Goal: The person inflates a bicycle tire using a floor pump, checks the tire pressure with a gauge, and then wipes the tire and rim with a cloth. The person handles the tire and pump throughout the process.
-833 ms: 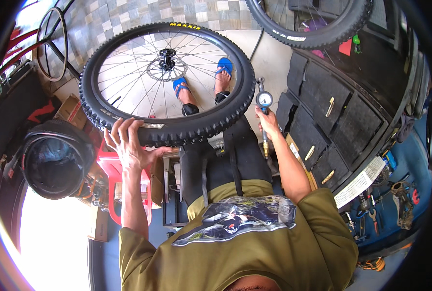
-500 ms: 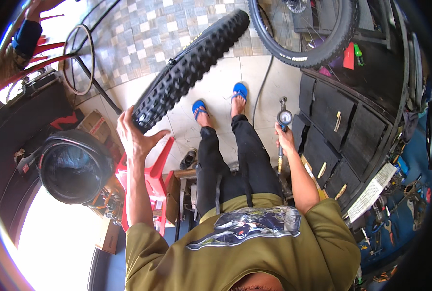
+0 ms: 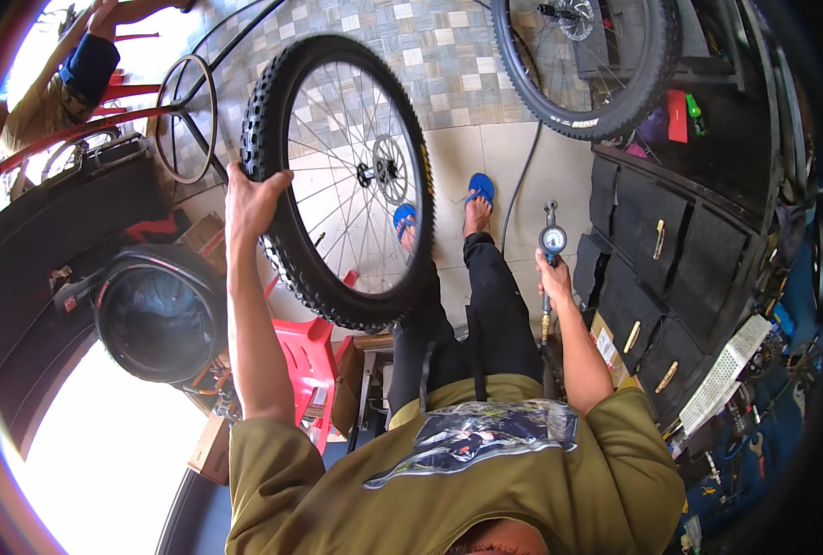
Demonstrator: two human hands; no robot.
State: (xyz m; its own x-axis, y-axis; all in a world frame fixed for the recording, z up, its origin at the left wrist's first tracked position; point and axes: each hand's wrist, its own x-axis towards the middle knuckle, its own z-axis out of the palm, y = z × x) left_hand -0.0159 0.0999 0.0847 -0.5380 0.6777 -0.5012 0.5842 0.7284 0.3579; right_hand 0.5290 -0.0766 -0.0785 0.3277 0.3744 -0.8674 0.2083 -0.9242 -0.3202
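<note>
Upper left of frame, my left hand (image 3: 250, 199) grips the wheel (image 3: 342, 180), now turned upright; right hand (image 3: 552, 277) clenches the pressure gauge (image 3: 551, 242).

Daylight from the left, heavy fisheye bend, dark right side

Strong light enters from the lower left, where a patch is blown out to plain white, and again at the upper left corner. The tiled floor (image 3: 485, 157) is evenly lit and sharp, as are the spokes of the wheel (image 3: 342, 180). The black cabinet (image 3: 680, 259) on the right sits in dim shade with little detail. Straight lines bow hard toward the rim, which fades into a black ring. The shirt (image 3: 485, 481) at the bottom looks slightly soft.
</note>
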